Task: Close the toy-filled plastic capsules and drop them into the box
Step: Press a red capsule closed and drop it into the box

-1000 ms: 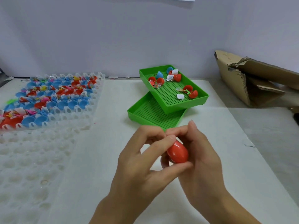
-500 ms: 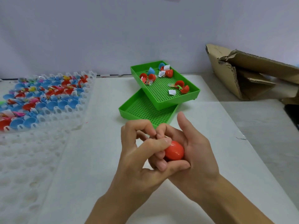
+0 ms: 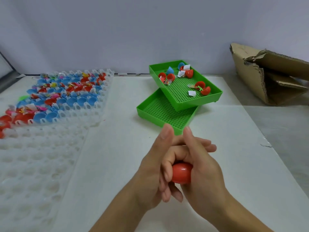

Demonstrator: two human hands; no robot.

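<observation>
At far left lay a clear cell tray packed with open blue and red capsule halves. Low in the centre, the left hand and right hand were clasped together around one red capsule — fingers curled, squeezing it above the white tabletop. Behind sat two stacked green trays; a torn cardboard box stood far right.

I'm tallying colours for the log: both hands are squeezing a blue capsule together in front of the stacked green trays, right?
Not quite: the head view shows the capsule is red, not blue. Left hand and right hand do squeeze it together in front of the stacked green trays.
</observation>
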